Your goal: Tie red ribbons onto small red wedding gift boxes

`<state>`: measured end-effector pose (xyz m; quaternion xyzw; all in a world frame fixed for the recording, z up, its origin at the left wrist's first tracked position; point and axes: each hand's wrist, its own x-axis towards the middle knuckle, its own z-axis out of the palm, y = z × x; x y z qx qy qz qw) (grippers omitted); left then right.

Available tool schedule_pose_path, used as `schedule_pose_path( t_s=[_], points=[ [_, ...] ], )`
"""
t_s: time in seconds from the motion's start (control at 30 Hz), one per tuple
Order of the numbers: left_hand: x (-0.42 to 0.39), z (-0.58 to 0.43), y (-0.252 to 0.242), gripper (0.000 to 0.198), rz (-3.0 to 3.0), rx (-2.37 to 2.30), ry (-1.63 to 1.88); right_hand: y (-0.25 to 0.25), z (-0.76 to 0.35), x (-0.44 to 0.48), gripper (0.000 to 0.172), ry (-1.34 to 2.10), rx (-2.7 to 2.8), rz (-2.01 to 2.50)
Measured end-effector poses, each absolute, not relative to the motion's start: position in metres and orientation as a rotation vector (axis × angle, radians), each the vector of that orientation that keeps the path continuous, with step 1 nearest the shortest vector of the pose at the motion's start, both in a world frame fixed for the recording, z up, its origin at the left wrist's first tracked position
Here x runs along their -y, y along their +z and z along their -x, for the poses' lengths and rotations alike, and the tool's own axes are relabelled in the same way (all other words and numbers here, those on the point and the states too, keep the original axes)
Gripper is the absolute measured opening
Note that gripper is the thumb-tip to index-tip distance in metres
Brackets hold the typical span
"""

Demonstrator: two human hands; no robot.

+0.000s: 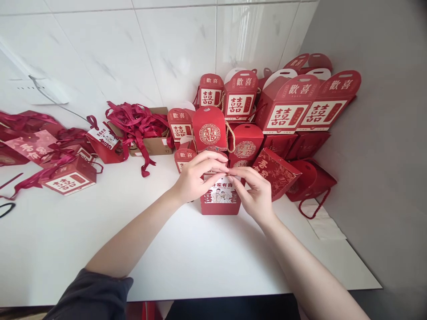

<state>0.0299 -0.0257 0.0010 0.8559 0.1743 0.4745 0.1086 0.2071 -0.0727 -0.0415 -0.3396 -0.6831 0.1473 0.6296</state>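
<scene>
A small red gift box stands upright on the white table in front of me. Across its front is a white card with red characters and a drawn couple. My left hand and my right hand meet above the card, at the top of the box. On both, thumb and fingertips are pinched together, nearly touching each other. A tiny bit of something shows between the fingertips, too small to name. My fingers hide the box's upper part.
Behind my hands, red gift boxes are stacked against the tiled wall. Left of them is a cardboard box heaped with dark red ribbon. More red boxes lie at far left, near a black loop. A grey wall bounds the right.
</scene>
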Motion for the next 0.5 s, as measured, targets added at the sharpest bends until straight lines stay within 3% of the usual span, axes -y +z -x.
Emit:
schedule_pose_path(
  t_s=[0.33,0.5],
  points=[
    [0.017,0.007,0.041,0.014,-2.287,-0.807,1.042,-0.044,-0.215,0.074,0.024,-0.017,1.697,0.741],
    [-0.001,0.044,0.034,0.02,-2.353,-1.11,0.118,-0.046,-0.223,0.081,0.034,-0.285,1.72,0.689]
  ],
)
